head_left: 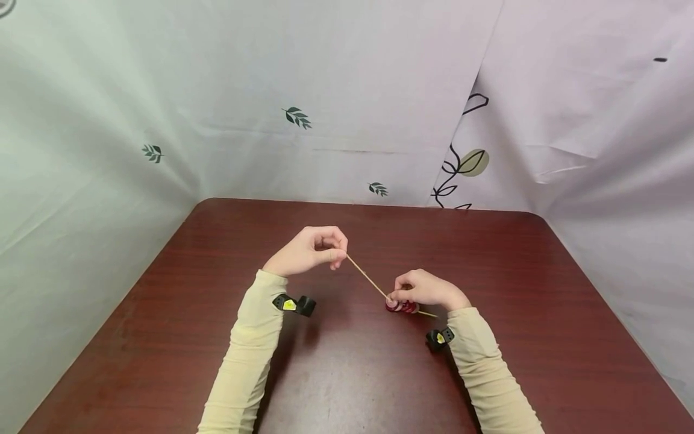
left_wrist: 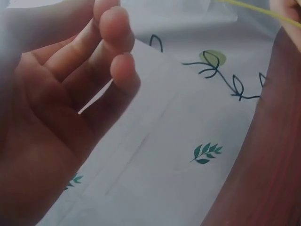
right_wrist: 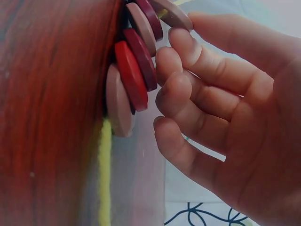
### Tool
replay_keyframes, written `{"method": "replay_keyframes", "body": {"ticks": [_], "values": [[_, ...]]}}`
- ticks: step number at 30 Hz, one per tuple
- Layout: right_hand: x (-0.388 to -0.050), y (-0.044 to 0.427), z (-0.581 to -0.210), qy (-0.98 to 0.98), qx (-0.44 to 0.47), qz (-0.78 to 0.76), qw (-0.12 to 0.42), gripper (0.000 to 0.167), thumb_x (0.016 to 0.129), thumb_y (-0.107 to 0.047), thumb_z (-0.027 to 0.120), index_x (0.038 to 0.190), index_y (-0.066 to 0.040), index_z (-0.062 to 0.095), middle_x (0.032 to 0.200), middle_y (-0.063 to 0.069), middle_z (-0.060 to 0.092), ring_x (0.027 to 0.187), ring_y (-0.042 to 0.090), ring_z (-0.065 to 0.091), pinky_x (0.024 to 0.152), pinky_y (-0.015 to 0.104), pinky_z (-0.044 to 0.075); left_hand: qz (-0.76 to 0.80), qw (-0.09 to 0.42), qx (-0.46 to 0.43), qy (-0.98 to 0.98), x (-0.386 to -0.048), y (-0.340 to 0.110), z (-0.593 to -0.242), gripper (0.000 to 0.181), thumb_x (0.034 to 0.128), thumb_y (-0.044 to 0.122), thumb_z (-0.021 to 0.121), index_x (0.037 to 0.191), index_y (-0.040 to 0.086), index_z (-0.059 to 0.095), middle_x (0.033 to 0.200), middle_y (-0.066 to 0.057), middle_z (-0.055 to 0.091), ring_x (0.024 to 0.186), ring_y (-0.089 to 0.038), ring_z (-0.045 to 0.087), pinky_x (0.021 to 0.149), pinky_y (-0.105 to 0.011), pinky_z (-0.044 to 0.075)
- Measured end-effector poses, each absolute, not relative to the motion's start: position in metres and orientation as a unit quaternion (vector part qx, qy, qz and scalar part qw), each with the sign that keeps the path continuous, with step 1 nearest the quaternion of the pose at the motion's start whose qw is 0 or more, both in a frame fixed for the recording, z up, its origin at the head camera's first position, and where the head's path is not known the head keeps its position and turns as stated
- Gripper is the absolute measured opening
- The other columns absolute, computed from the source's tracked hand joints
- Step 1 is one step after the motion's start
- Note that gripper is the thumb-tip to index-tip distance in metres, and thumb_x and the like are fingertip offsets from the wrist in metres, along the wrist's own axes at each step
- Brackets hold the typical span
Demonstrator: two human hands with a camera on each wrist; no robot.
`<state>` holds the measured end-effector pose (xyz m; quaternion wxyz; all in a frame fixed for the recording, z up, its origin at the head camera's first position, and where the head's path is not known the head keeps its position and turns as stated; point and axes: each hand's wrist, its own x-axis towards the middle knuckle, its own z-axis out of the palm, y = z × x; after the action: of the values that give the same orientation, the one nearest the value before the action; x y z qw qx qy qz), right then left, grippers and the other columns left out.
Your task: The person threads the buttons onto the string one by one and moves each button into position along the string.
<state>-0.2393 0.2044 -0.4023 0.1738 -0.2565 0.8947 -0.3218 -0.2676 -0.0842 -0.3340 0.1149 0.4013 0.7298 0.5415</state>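
My left hand [head_left: 311,250] is raised over the table and pinches one end of a yellow string [head_left: 367,277] between thumb and fingertips. The string runs taut down to the right, toward my right hand [head_left: 428,289]. Several round, flat, button-like discs [head_left: 405,307] in red, dark red and dull pink are threaded on it, close to the tabletop. In the right wrist view, thumb and forefinger pinch a pink disc [right_wrist: 174,15] at the end of the row, tilted away from the others. Beyond the discs, the string's tail [right_wrist: 105,174] lies along the table.
A dark red-brown table [head_left: 347,374] with rounded far corners spans the view. Pale curtains [head_left: 347,90] with leaf prints hang behind it and on both sides. A black wrist strap mount [head_left: 295,304] sits on the left sleeve, another [head_left: 439,339] on the right.
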Motion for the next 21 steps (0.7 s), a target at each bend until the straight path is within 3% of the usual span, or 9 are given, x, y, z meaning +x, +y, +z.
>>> {"method": "replay_keyframes", "body": {"ticks": [5, 12, 17, 21], "values": [[-0.239, 0.206, -0.402, 0.898, -0.261, -0.311, 0.168, 0.023, 0.090, -0.019, 0.063, 0.070, -0.007, 0.063, 0.060, 0.000, 0.061, 0.053, 0.008, 0.054, 0.054, 0.021, 0.046, 0.509, 0.132, 0.397, 0.752, -0.271, -0.092, -0.335, 0.006, 0.0909, 0.003, 0.063, 0.087, 0.005, 0.058, 0.068, -0.004, 0.059, 0.062, -0.019, 0.058, 0.066, -0.028, 0.050], [-0.240, 0.212, -0.402, 0.909, -0.267, -0.286, 0.145, 0.025, 0.092, -0.019, 0.060, 0.068, -0.009, 0.060, 0.059, -0.009, 0.047, 0.055, 0.003, 0.043, 0.053, 0.019, 0.035, 0.438, 0.164, 0.380, 0.798, -0.277, -0.105, -0.336, 0.005, 0.0911, 0.007, 0.064, 0.087, 0.008, 0.060, 0.071, -0.001, 0.060, 0.066, -0.031, 0.061, 0.064, -0.030, 0.052], [-0.241, 0.216, -0.400, 0.910, -0.263, -0.287, 0.138, 0.027, 0.093, -0.020, 0.059, 0.068, -0.008, 0.060, 0.060, -0.005, 0.052, 0.055, 0.003, 0.044, 0.054, 0.020, 0.037, 0.368, 0.215, 0.336, 0.840, -0.281, -0.115, -0.342, 0.006, 0.0899, 0.007, 0.064, 0.084, 0.007, 0.062, 0.068, -0.001, 0.060, 0.063, -0.022, 0.061, 0.065, -0.035, 0.051], [-0.241, 0.219, -0.399, 0.910, -0.263, -0.291, 0.136, 0.028, 0.093, -0.020, 0.059, 0.068, -0.007, 0.060, 0.059, -0.002, 0.052, 0.055, 0.004, 0.045, 0.054, 0.020, 0.037, 0.319, 0.273, 0.298, 0.857, -0.285, -0.124, -0.352, 0.009, 0.0887, 0.005, 0.063, 0.080, 0.005, 0.062, 0.063, 0.000, 0.057, 0.058, -0.013, 0.056, 0.063, -0.029, 0.050]]}}
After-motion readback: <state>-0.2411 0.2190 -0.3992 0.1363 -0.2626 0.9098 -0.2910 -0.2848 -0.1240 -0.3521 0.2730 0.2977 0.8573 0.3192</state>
